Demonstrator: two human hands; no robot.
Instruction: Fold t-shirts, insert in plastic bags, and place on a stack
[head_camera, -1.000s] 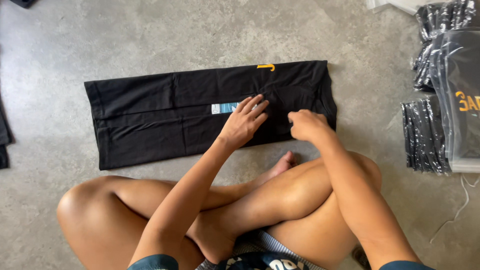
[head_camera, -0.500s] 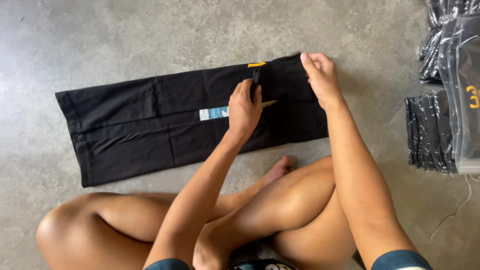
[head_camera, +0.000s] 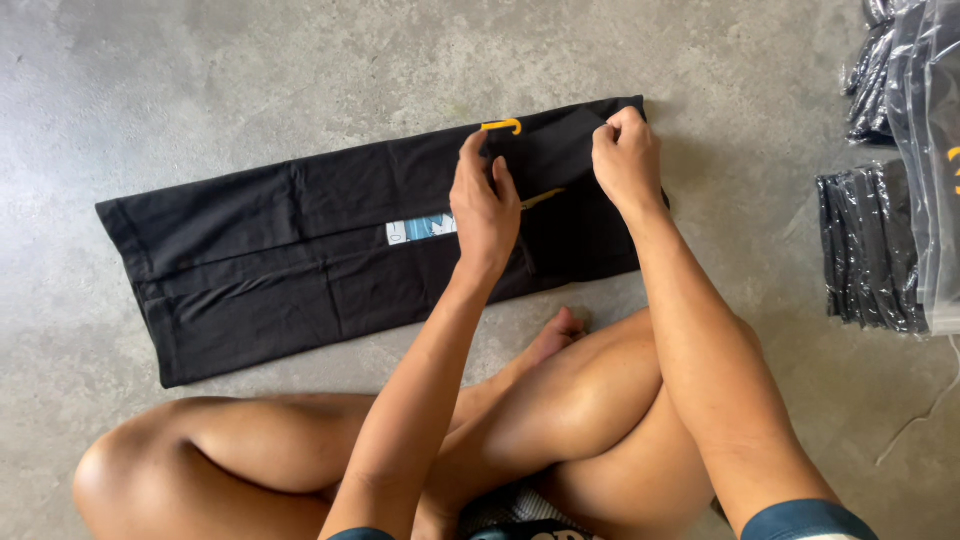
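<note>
A black garment (head_camera: 300, 240), folded into a long strip, lies flat on the concrete floor in front of my crossed legs. My left hand (head_camera: 483, 200) pinches the cloth at its far edge, just under a yellow printed mark (head_camera: 502, 125). My right hand (head_camera: 625, 155) grips the far right corner of the garment with its fingers closed on the cloth. A light blue and white label (head_camera: 420, 229) shows in the middle of the strip, partly hidden by my left hand. A thin yellow line (head_camera: 542, 197) shows between my hands.
Stacks of black garments in clear bags (head_camera: 868, 248) stand on the floor at the right. A larger clear bag (head_camera: 935, 150) with black contents leans over them at the right edge. My bare knees (head_camera: 600, 400) lie close under the garment.
Both hands have moved from the near part of the garment up to its far edge and right corner. The view has shifted, so the garment sits lower and more to the right.
</note>
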